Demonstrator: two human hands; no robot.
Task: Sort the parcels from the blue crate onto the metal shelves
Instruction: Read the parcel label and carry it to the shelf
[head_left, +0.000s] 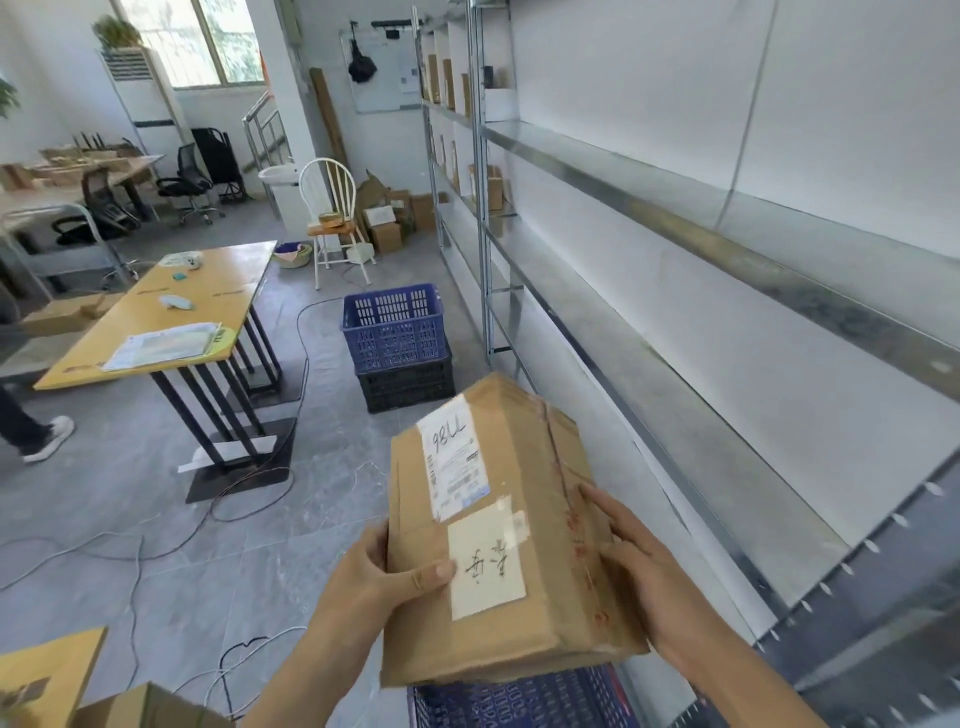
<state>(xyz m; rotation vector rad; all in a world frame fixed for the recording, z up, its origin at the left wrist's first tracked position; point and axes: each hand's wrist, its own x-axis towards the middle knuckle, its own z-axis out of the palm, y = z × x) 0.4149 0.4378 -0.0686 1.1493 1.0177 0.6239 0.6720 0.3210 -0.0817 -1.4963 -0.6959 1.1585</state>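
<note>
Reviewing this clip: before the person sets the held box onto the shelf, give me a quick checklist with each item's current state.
1. Parcel gripped on both sides: ok. Left hand holds the near left edge with its thumb on top; right hand lies along the right side.
2. Labels readable: ok. Both face up, and the shipping label has a handwritten number.
3. Free space on the metal shelves beside the parcel: ok. The near bays look bare.
4. Parcel clear of the blue crate below: ok, it is held above it.
5. Parcel condition: not ok. The cardboard is creased and the tape is wrinkled.
6. Which shelf matches the label: cannot tell.
</note>
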